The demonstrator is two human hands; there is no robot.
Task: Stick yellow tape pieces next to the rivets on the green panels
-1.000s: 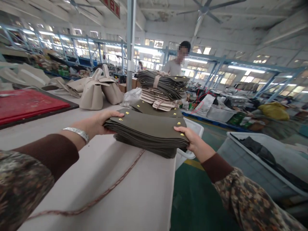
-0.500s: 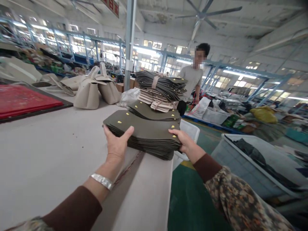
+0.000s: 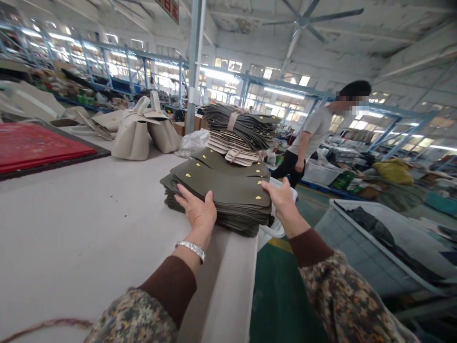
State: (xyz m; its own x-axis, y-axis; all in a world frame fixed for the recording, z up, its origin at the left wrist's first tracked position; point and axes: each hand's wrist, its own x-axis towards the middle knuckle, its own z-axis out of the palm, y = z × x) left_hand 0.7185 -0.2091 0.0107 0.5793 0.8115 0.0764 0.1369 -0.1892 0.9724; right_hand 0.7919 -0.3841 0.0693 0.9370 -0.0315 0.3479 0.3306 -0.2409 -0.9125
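Observation:
A stack of olive-grey cut pieces (image 3: 221, 188) with small yellow tags lies on the white table (image 3: 89, 214) near its right edge. It rests on more pieces of the same kind. My left hand (image 3: 197, 212) lies on the stack's near edge, fingers stretched flat on top. My right hand (image 3: 282, 200) grips the stack's right end, thumb on top and fingers curled round the edge. A silver bracelet is on my left wrist.
Behind the stack rises a taller strapped pile of grey and beige pieces (image 3: 239, 128). Beige bags (image 3: 134, 136) and a red mat (image 3: 35, 147) sit further left. A person (image 3: 310, 138) walks past on the right, beyond large white bins (image 3: 371, 238). A reddish cord (image 3: 43, 326) lies near me.
The stack has come down from my hands onto the pile on the table. My left hand went from gripping its left end to lying flat on its near edge. The person moved right.

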